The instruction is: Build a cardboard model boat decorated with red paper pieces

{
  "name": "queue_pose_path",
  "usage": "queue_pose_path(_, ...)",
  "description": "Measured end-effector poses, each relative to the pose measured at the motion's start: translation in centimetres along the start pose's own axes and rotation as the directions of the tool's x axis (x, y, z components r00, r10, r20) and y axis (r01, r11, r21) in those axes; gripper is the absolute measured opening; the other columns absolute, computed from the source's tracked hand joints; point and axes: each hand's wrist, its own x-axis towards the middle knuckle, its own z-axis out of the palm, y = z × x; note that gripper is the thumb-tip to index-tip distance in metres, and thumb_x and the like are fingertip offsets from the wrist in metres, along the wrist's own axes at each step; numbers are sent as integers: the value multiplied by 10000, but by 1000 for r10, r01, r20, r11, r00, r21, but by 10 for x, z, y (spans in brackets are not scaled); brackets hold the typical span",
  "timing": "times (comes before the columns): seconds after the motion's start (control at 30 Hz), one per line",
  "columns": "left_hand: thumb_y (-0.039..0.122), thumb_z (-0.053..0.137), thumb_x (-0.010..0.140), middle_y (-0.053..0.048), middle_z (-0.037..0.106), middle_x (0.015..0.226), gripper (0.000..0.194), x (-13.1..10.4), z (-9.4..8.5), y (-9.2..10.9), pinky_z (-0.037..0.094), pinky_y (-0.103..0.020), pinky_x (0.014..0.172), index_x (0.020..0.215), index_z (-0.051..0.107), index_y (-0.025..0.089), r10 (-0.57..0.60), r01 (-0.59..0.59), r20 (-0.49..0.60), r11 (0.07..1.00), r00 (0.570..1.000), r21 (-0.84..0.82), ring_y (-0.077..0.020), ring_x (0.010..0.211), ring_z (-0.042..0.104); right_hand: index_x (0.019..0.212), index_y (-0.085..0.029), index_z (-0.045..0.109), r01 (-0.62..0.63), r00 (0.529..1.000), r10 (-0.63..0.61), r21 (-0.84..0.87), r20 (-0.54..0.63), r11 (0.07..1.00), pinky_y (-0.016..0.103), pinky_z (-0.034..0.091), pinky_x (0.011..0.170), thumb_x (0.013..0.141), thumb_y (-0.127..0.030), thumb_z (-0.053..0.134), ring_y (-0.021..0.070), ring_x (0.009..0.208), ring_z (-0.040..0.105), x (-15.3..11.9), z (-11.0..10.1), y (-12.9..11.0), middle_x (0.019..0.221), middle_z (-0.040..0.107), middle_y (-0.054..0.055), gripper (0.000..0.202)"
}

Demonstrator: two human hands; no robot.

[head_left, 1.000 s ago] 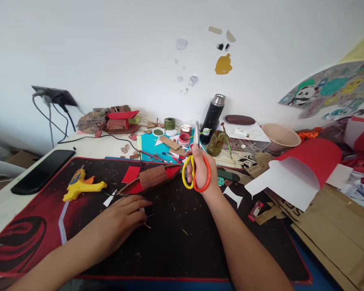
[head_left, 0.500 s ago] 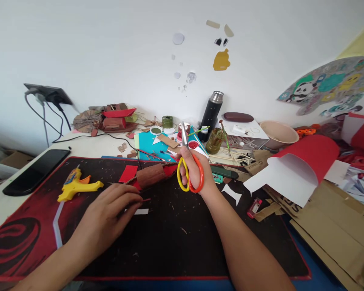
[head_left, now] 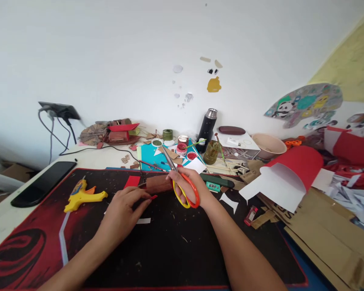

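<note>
My right hand (head_left: 186, 188) grips a pair of scissors (head_left: 170, 159) by its red and yellow handles, blades pointing up and to the left. Between the thumb and fingers of my left hand (head_left: 125, 208) is a small red paper piece (head_left: 153, 197). Just behind both hands lies a brown painted cardboard piece (head_left: 159, 184), partly covered by them. A red paper rectangle (head_left: 132, 181) rests beyond my left fingers, and a white paper strip (head_left: 143, 221) lies beside my left thumb on the black and red mat (head_left: 170, 250).
A yellow glue gun (head_left: 83, 196) lies at left, near a black phone-like slab (head_left: 44, 184). Paint pots, a black thermos (head_left: 206, 128) and a jar (head_left: 211, 152) stand at the back. Cardboard (head_left: 330, 226), rolled red paper (head_left: 300, 165) and paper scraps (head_left: 352, 198) crowd the right.
The scissors have come lower, tilted left and moved nearer my left hand. My left hand has shifted slightly right with the red paper piece. The camera view has tipped upward.
</note>
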Motion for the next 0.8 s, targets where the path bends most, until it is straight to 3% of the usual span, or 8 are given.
queue_pose_path(0.17,510,596,946,-48,841,984,306,25,-1,-5,507,-444,910,901,801,287,-56,57,21,996,998,-67,-302,953,752,1018,-192,682,-62,990,72,-81,123,995,187,375,339,952,-754,619,113,351,528,-26,0,-3,543,593,-58,570)
queue_pose_path(0.3,570,611,895,-53,848,995,354,50,-9,-10,537,-408,930,903,818,283,-130,127,-8,979,991,-162,-305,981,752,992,-213,702,-124,957,203,-343,205,931,206,427,440,956,-725,643,124,444,590,-47,-2,-16,618,641,-34,517)
queue_pose_path(0.37,600,625,873,-43,849,968,378,63,-14,-13,552,-370,887,900,819,277,-158,156,7,964,987,-217,-288,928,757,935,-213,716,-45,967,182,-580,180,813,229,413,503,952,-687,679,153,520,640,-52,1,-21,646,669,-8,476)
queue_pose_path(0.43,633,642,845,-32,842,919,403,73,-19,-16,556,-335,808,887,811,269,-186,184,15,948,982,-262,-270,853,754,855,-199,726,87,978,106,-819,178,567,262,376,558,913,-636,752,211,648,697,-55,4,-22,706,718,46,442)
queue_pose_path(0.47,647,652,829,-29,837,900,413,76,-21,-18,552,-325,773,879,807,267,-200,194,9,941,980,-276,-266,826,749,870,-196,741,129,976,101,-882,195,452,276,360,573,892,-596,785,240,704,717,-56,6,-21,749,746,70,403)
queue_pose_path(0.53,664,674,798,-28,831,881,422,82,-26,-20,544,-316,742,863,802,267,-218,204,-21,938,976,-281,-266,811,741,1018,-208,775,215,957,113,-915,267,342,285,358,598,876,-468,816,263,786,741,-57,9,-19,862,796,89,299)
queue_pose_path(0.67,661,697,780,-32,825,877,422,88,-30,-21,529,-321,740,887,819,271,-220,207,-21,941,975,-267,-274,836,735,1109,-245,811,245,937,146,-895,317,373,285,397,637,892,-404,813,267,859,758,-61,7,-25,929,826,71,268)
queue_pose_path(0.8,649,713,772,-30,817,870,409,95,-28,-13,520,-321,749,863,816,263,-206,208,37,929,978,-307,-269,834,730,1150,-259,825,128,972,72,-760,225,637,268,451,671,958,-390,775,210,789,763,-51,-1,-31,902,832,39,238)
